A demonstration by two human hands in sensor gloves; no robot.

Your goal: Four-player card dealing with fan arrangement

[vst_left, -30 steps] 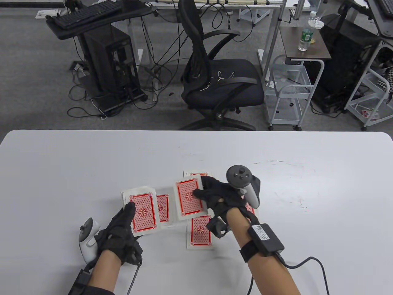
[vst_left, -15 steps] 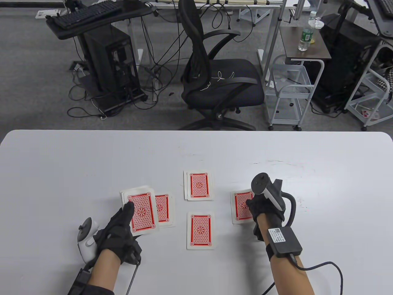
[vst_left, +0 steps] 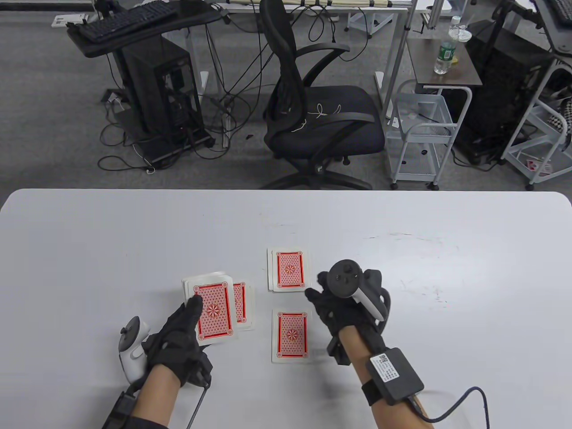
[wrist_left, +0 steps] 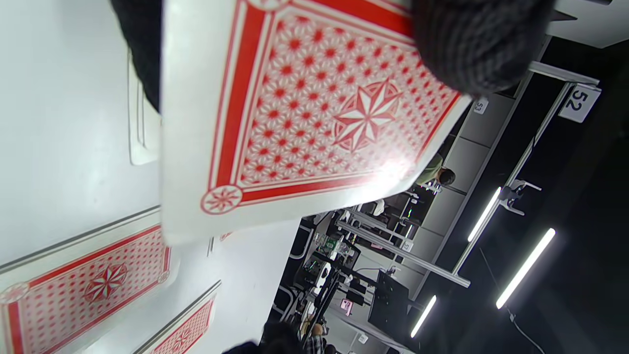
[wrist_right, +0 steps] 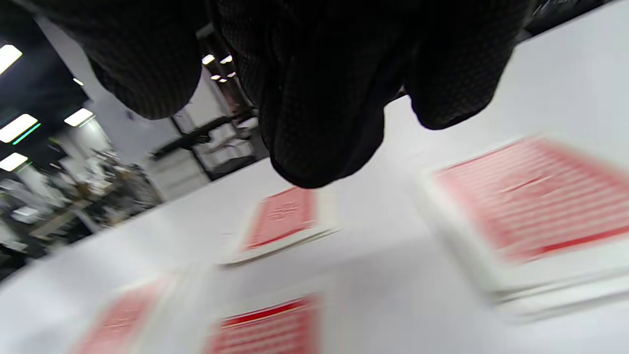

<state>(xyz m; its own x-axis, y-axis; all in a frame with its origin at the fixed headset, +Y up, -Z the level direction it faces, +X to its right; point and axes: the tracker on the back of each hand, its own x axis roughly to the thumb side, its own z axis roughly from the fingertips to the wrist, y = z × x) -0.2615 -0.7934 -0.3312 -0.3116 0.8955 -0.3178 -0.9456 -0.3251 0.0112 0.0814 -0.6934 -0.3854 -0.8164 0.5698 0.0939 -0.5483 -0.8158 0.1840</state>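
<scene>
Left hand (vst_left: pixel 176 342) grips the deck (vst_left: pixel 213 311) face down, fingers curled beneath and thumb on the top card; judged to keep that card ready to slide off for the next deal. Piles relative to the deck: one pile (vst_left: pixel 243 306) partly tucked under its right edge, a far pile (vst_left: pixel 289 270) right and away, a near pile (vst_left: pixel 291 336) right and toward the person. Any fourth pile would lie under the right hand (vst_left: pixel 342 304); not visible. Right hand hovers over the white counter (vst_left: pixel 111 241) between the piles, fingers (wrist_right: pixel 314 123) loosely bent and holding nothing, probably heading to the deck for another card.
</scene>
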